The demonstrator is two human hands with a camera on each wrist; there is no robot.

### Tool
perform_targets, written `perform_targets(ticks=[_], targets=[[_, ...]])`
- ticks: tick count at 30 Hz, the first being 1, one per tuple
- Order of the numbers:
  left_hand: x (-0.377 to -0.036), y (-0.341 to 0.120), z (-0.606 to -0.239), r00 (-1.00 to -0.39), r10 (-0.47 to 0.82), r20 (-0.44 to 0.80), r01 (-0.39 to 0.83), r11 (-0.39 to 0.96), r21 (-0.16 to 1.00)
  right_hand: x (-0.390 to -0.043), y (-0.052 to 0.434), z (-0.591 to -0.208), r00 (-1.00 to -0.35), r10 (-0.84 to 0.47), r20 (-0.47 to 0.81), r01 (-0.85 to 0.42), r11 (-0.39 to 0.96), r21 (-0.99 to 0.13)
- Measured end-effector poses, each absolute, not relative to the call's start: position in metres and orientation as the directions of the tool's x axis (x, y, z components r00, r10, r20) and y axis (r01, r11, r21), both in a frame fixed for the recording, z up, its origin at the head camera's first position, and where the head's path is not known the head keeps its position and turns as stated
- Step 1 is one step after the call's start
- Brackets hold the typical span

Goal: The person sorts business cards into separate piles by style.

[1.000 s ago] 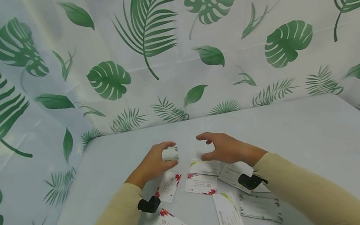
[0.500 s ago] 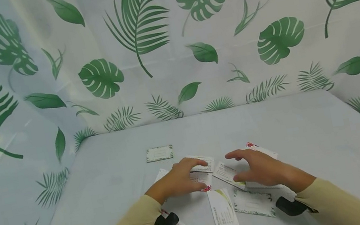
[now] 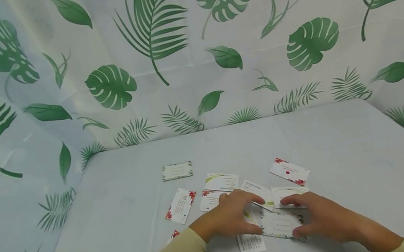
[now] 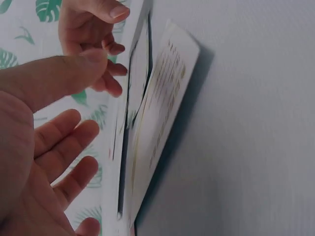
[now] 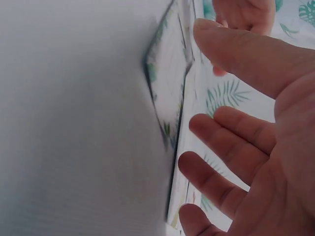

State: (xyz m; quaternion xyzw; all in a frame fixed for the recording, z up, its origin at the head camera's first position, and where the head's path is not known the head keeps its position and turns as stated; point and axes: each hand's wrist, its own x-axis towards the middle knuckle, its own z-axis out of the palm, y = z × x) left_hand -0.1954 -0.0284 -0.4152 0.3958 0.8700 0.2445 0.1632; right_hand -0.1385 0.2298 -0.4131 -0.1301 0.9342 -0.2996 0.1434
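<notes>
Both hands hover over a white, green-bordered paper card [image 3: 282, 223] lying near the table's [image 3: 353, 153] front edge, among scattered white business cards. The left hand [image 3: 230, 220] has its grip spread, fingertips at the card's left side; whether they touch it cannot be told. The right hand [image 3: 325, 217] is also spread, thumb and fingers framing the card's right end. A separate green-bordered card [image 3: 177, 171] lies apart, toward the table's far-left corner.
</notes>
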Motion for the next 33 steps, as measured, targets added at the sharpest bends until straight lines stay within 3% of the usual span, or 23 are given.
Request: perform_targets(ticks=[7, 16, 33], targets=[[-0.189, -0.013, -0.424, -0.647, 0.751, -0.131, 0.605, 0.61, 0.511, -0.123, 0.233, -0.418, -0.934, -0.346, -0.086, -0.262, 0.832, -0.489], [-0.184, -0.007, -0.426, -0.661, 0.734, -0.155, 0.61, 0.646, 0.459, -0.12, 0.228, -0.422, -0.937, -0.332, -0.108, -0.266, 0.88, -0.393], [-0.184, -0.006, -0.425, -0.671, 0.727, -0.149, 0.615, 0.657, 0.435, -0.117, 0.231, -0.421, -0.943, -0.333, -0.024, -0.28, 0.83, -0.483]])
